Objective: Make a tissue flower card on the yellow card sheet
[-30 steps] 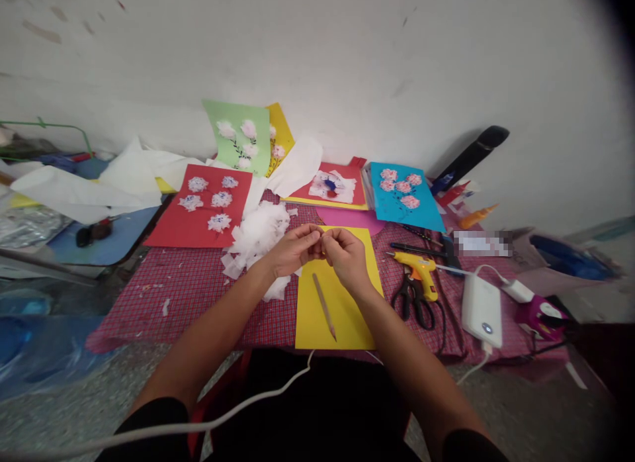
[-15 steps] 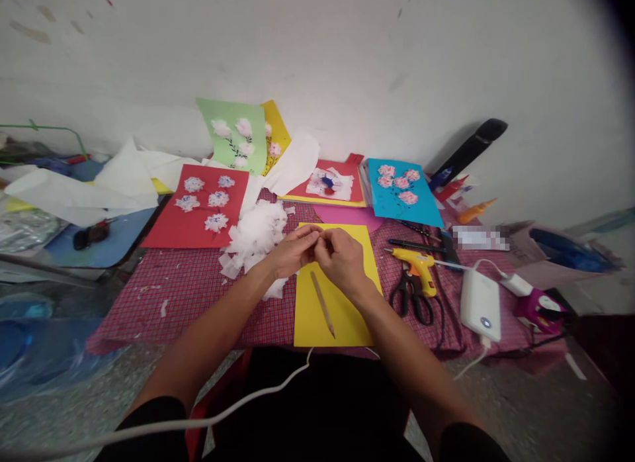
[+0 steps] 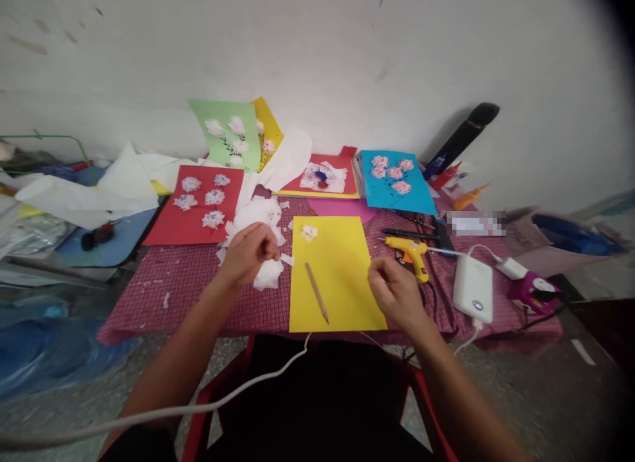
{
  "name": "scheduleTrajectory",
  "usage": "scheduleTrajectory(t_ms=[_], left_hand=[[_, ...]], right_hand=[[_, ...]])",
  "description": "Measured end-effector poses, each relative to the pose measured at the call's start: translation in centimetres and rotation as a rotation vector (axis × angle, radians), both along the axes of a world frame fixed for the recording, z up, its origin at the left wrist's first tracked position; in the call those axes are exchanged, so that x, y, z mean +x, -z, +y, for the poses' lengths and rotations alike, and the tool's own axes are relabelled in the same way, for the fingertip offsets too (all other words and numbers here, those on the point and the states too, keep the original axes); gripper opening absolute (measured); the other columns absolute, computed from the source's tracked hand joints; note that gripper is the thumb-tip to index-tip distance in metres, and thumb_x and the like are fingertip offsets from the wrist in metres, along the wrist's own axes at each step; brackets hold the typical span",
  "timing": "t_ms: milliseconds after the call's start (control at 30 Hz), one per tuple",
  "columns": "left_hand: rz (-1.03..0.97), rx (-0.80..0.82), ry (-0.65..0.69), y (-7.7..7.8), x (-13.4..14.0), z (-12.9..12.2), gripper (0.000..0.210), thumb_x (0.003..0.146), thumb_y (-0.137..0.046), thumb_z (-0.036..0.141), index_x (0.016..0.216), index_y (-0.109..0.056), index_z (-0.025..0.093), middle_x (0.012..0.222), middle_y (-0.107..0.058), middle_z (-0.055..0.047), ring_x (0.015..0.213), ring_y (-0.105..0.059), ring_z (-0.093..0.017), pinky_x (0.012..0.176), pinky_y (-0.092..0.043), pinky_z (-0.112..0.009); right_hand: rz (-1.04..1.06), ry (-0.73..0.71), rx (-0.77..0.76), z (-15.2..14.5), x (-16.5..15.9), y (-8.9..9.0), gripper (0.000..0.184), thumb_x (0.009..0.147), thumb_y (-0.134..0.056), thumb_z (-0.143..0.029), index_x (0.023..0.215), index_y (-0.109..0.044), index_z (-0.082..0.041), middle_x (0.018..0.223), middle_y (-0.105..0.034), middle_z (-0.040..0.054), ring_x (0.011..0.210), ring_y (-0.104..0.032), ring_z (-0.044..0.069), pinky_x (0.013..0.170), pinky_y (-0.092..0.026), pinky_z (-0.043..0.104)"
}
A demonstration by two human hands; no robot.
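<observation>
My left hand (image 3: 251, 251) is over a loose pile of white tissue paper pieces (image 3: 258, 212), its fingers curled together. What they hold, if anything, is hidden. Closed too, my right hand (image 3: 397, 290) hovers by the right edge of a yellow sheet of paper (image 3: 342, 270), just below the yellow glue gun (image 3: 409, 249). Its curled fingers hide whatever may be in them. On the sheet, a small white tissue paper clump (image 3: 308, 233) sits near the top left corner. A pencil (image 3: 316, 292) lies below it, point toward me.
Behind stand flower pictures on red (image 3: 198, 204), green (image 3: 228, 128) and blue paper (image 3: 397, 181). To the right are a white power bank (image 3: 473, 286), a purple plug adapter (image 3: 534, 291) and glue bottles (image 3: 469, 196). A white cable (image 3: 248, 394) crosses before my body.
My hands have parted from above the yellow sheet: the left went left to the tissue pile, the right went right and down. The white clump on the sheet now shows.
</observation>
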State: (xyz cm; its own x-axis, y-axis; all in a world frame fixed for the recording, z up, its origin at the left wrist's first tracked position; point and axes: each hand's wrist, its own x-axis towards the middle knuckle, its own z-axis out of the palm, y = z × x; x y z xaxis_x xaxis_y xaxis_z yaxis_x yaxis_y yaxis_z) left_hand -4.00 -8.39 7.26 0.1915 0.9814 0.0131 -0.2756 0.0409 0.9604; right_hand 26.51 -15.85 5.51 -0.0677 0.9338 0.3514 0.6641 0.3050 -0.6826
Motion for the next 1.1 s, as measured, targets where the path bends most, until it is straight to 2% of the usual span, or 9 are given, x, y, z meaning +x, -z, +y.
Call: scheduleTrajectory(t_ms=[67,133,200,300,467,667,800,967,1100], left_hand=[[0.085,0.008,-0.11,0.8,-1.6,-1.0,0.029,0.098,-0.054,0.034,0.072,-0.052,0.02,0.06,-0.047,0.005,0.053,-0.046,-0.011,0.058,-0.046,-0.027],[0.382,0.085,-0.16,2.0,-2.7,-1.9,0.027,0.098,-0.054,0.035,0.076,-0.059,0.02,0.068,-0.057,0.001,0.061,-0.054,-0.013,0.062,-0.047,-0.028],[0.746,0.256,-0.168,3.1,-3.2,-2.5,0.018,0.097,-0.058,0.035,0.092,-0.069,0.021,0.087,-0.069,-0.004,0.082,-0.063,-0.019,0.078,-0.051,-0.032],[1.133,0.505,-0.082,4.3,-3.0,-2.4,0.024,0.099,-0.055,0.033,0.113,-0.07,0.02,0.11,-0.07,-0.011,0.105,-0.062,-0.027,0.097,-0.047,-0.043],[1.437,0.622,0.099,4.6,-1.3,-1.3,0.031,0.097,-0.056,0.034,0.12,-0.069,0.019,0.111,-0.063,-0.013,0.106,-0.058,-0.031,0.097,-0.046,-0.046],[1.531,0.657,0.172,4.5,-0.3,-0.2,0.024,0.097,-0.055,0.032,0.099,-0.075,0.019,0.101,-0.062,-0.012,0.097,-0.057,-0.03,0.087,-0.045,-0.043],[1.446,0.664,0.171,4.9,-0.8,0.1,0.028,0.1,-0.052,0.033,0.092,-0.075,0.019,0.095,-0.065,-0.011,0.095,-0.058,-0.027,0.087,-0.045,-0.041],[1.161,0.533,-0.002,5.0,-1.6,-0.8,0.026,0.1,-0.055,0.038,0.105,-0.077,0.025,0.099,-0.075,-0.008,0.095,-0.066,-0.025,0.088,-0.047,-0.036],[0.965,0.431,-0.152,4.6,-1.9,-1.8,0.022,0.097,-0.061,0.04,0.106,-0.077,0.027,0.094,-0.078,-0.004,0.08,-0.07,-0.021,0.078,-0.048,-0.031]], right_hand=[[0.007,0.042,-0.129,-1.9,2.2,1.0,0.013,0.094,-0.048,-0.023,0.083,-0.053,-0.023,0.069,-0.057,-0.0018,0.061,-0.053,0.015,0.058,-0.04,0.028],[0.011,0.116,-0.216,-3.5,3.7,1.9,0.015,0.097,-0.047,-0.028,0.084,-0.054,-0.024,0.069,-0.059,-0.0008,0.06,-0.054,0.017,0.056,-0.04,0.029],[0.015,0.2,-0.263,-4.7,4.6,2.5,0.018,0.097,-0.045,-0.032,0.084,-0.054,-0.024,0.066,-0.059,-0.0004,0.057,-0.054,0.017,0.053,-0.039,0.03],[-0.002,0.254,-0.295,-5.8,5.3,3.1,0.02,0.098,-0.043,-0.035,0.084,-0.054,-0.025,0.064,-0.059,0.0003,0.055,-0.055,0.019,0.052,-0.039,0.031],[-0.065,0.266,-0.289,-6.1,5.5,4.5,0.024,0.099,-0.04,-0.039,0.085,-0.054,-0.025,0.066,-0.062,0.0028,0.058,-0.059,0.021,0.054,-0.041,0.033],[-0.136,0.272,-0.241,-6.0,5.5,4.8,0.033,0.101,-0.04,-0.049,0.08,-0.052,-0.026,0.065,-0.062,0.0034,0.057,-0.059,0.022,0.055,-0.04,0.034],[-0.147,0.258,-0.194,-5.9,5.8,4.5,0.042,0.1,-0.045,-0.053,0.068,-0.05,-0.027,0.056,-0.054,-0.0001,0.05,-0.053,0.019,0.053,-0.037,0.033],[-0.226,0.209,-0.178,-5.4,6.3,5.1,0.032,0.097,-0.054,-0.05,0.085,-0.069,-0.024,0.078,-0.074,0.0055,0.068,-0.069,0.023,0.063,-0.049,0.034],[-0.24,0.125,-0.14,-5.1,6.3,5.6,0.028,0.098,-0.053,-0.041,0.096,-0.075,-0.024,0.098,-0.079,0.0096,0.09,-0.075,0.027,0.082,-0.057,0.04]])
